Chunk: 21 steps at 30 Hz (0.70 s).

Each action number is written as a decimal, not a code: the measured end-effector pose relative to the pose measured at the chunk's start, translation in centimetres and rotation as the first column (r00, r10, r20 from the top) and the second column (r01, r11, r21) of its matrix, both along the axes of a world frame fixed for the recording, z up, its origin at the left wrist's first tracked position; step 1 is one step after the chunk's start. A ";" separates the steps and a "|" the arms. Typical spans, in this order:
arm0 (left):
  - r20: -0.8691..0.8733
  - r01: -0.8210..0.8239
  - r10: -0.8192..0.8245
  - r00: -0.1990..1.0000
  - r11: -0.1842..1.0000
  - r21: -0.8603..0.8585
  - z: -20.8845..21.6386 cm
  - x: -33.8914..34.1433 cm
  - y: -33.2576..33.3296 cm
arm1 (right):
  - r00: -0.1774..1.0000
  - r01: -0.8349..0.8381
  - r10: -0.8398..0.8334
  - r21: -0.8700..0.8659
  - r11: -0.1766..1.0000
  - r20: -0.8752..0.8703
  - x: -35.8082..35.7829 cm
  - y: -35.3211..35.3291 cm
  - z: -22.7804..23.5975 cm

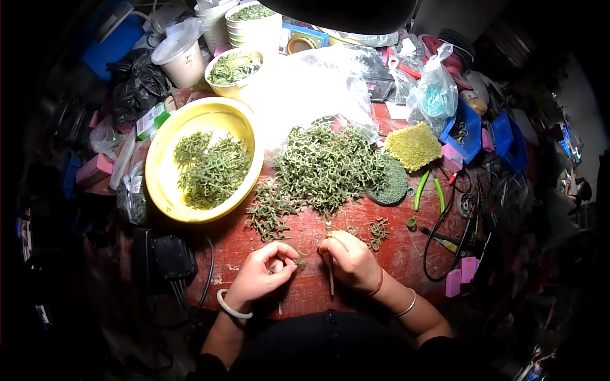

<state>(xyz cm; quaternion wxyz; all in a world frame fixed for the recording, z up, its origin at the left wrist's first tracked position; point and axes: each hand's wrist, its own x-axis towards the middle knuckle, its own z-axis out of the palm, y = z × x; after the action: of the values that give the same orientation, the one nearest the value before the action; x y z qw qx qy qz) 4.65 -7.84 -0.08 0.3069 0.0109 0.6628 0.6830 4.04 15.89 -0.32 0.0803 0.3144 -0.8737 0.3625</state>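
At the table's near edge, my left hand [262, 272] pinches a small curled green piece [301, 258] between thumb and fingertips. My right hand [351, 260], to its right, is closed around a slim pen-like tool [331, 279]; its light-coloured tip points away from me. Beyond both hands lies a large heap of similar green curled pieces [327, 162], with a smaller scatter [272, 213] at its left. A few more pieces [379, 233] lie right of my right hand. More of them fill part of a yellow basin [159, 184] at the left.
On the right are a round green pad [389, 184], a yellow bristly block [413, 147], green-handled pliers [438, 193], cables and blue trays [467, 130]. Tubs [236, 75] of green pieces and plastic bags [435, 92] stand at the back. A black box [173, 257] sits left of the table.
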 end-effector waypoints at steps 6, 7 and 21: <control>-0.017 -0.022 0.022 1.000 1.000 0.022 -0.3 -0.1 0.1 | 0.999 0.052 -0.052 -0.005 0.999 -0.011 0.6 0.4 0.3; -0.051 -0.018 0.019 0.999 1.000 0.018 -0.4 0.0 0.2 | 0.997 0.070 -0.070 -0.008 0.998 -0.027 0.8 0.5 0.4; -0.123 0.021 -0.032 0.992 0.995 -0.096 -0.4 0.3 2.5 | 0.625 0.776 -0.771 -0.011 0.631 -0.125 4.2 9.1 3.4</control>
<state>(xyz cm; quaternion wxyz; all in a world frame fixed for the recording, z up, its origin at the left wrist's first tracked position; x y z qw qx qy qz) 4.96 -5.34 -0.49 0.2741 0.0478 0.7119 0.6449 8.23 25.03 3.09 0.2725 -0.0684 -0.9254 0.2543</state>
